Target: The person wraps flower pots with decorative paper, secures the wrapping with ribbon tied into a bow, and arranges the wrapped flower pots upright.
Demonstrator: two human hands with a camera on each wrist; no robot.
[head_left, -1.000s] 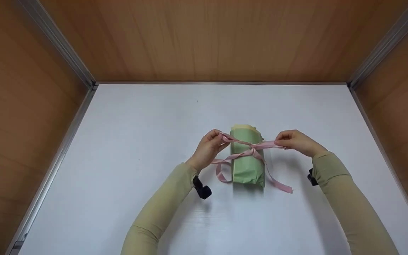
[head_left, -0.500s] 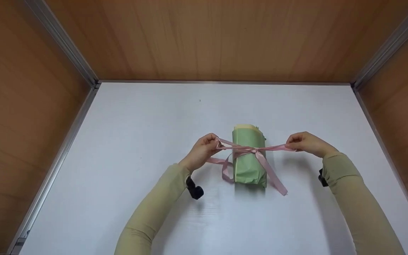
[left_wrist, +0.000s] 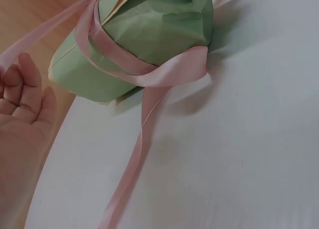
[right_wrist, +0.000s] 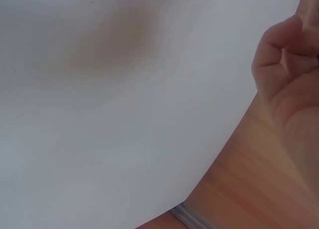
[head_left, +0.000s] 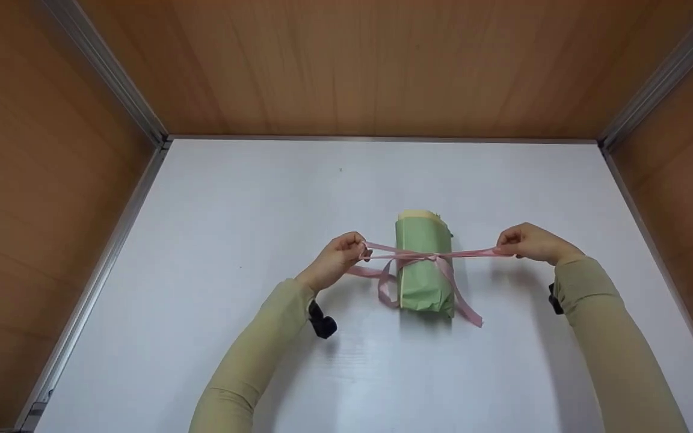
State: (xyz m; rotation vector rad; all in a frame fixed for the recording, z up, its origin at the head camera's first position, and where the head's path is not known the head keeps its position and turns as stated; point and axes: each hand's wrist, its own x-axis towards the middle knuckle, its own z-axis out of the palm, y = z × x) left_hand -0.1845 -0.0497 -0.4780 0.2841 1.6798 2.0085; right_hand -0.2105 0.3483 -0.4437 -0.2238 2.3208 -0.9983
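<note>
A parcel wrapped in green paper (head_left: 423,231) with a pale yellow edge lies on the white table. Pink ribbon (head_left: 470,254) is knotted across its middle. To the left, my left hand (head_left: 335,260) pinches one ribbon loop; to the right, my right hand (head_left: 533,243) pinches another, and both stretch out taut over the parcel. Two loose tails hang down, one curling at the parcel's left side and one slanting to the lower right. In the left wrist view the curled ribbon tail (left_wrist: 174,69) runs beside the parcel (left_wrist: 154,32). The right wrist view shows only the hand (right_wrist: 294,74), without ribbon.
The white tabletop (head_left: 250,210) spreads around the parcel. Wooden panels (head_left: 346,66) with metal edge rails wall in the back and both sides. A black wrist camera (head_left: 322,322) sits under the left wrist.
Both hands have moved apart, the left one leftward and the right one rightward. The ribbon loops have drawn longer and narrower, and the knot looks smaller.
</note>
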